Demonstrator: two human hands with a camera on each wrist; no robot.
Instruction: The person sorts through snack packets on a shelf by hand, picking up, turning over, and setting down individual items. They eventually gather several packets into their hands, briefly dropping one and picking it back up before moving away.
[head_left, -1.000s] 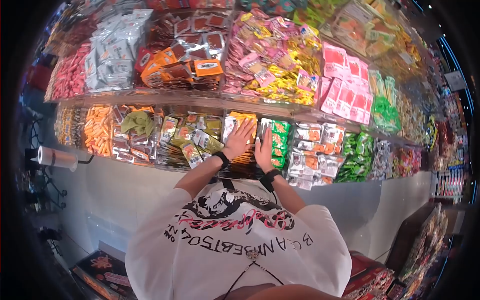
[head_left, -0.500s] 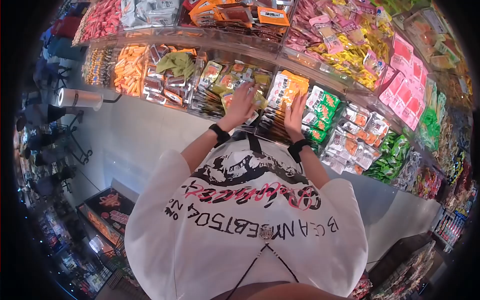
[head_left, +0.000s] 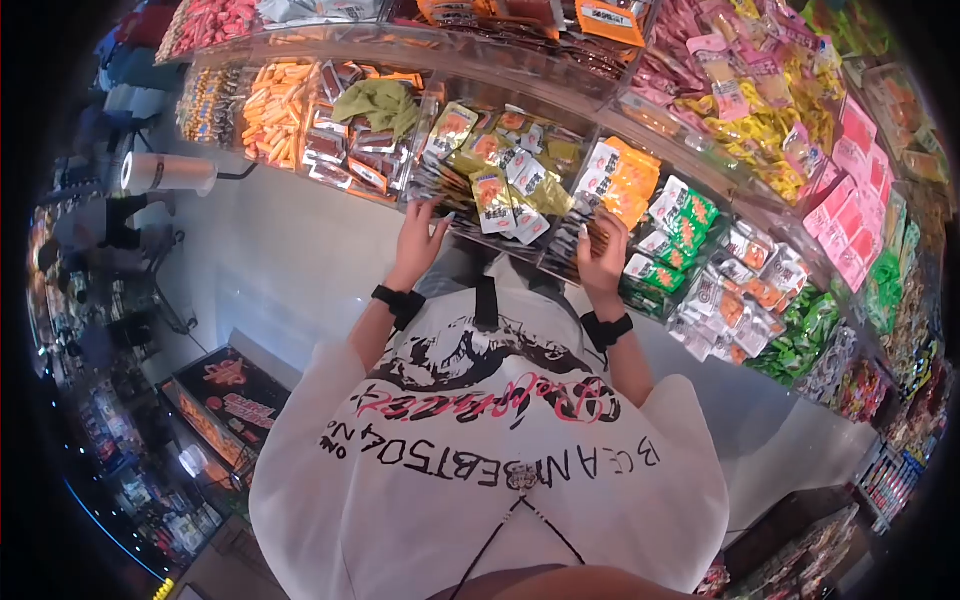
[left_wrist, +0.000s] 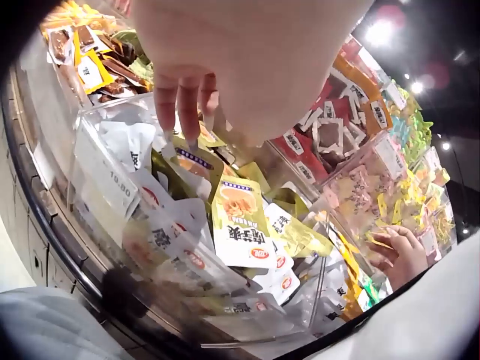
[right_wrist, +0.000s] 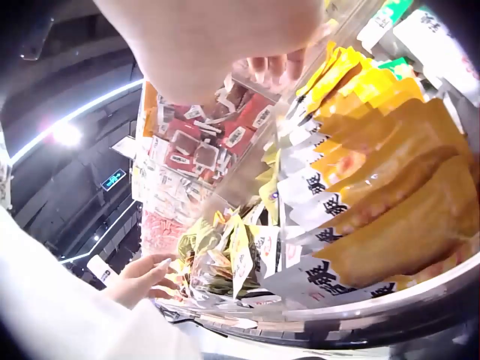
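Note:
My left hand (head_left: 418,243) is at the front left corner of a clear bin of olive-gold snack packets (head_left: 512,178). In the left wrist view its fingers (left_wrist: 187,101) point down at the upright packets (left_wrist: 241,214), with the thumb hidden. My right hand (head_left: 602,262) is at the front of the neighbouring bin of orange-and-white packets (head_left: 618,182), its fingers loosely bent over the front ones. Seen from the right wrist, those orange packets (right_wrist: 405,217) stand in a tight row below the hand. Neither hand has a packet lifted out.
Green packets (head_left: 680,225) and white packets (head_left: 738,290) fill bins to the right. A crumpled green cloth-like item (head_left: 378,106) lies on brown packets at the left. A plastic roll (head_left: 168,174) juts out from the shelf front. A higher tier of bins rises behind.
The head view has swung leftward. My left hand went from the orange packets across the olive-gold ones to their bin's front left corner. My right hand moved from the green-orange border to the orange bin's front.

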